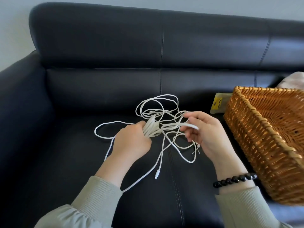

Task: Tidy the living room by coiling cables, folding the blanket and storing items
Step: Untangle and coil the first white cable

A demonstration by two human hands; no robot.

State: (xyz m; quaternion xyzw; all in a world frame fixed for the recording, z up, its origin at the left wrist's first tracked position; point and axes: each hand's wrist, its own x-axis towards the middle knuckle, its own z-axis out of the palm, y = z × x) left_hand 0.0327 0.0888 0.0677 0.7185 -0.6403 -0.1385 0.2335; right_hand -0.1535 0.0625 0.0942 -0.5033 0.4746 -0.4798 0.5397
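thin white cable point(158, 102) | coiled in left hand point(133, 142) grip | right hand point(205, 134) pinches strand | loose loops beyond both

basket point(246, 137) cut off right | yellow packet point(217, 103) part-hidden (behind basket)

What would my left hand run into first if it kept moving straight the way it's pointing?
Most likely the loose cable loops just beyond the coil your left hand grips, then the sofa backrest. Depth is hard to judge from this one view.
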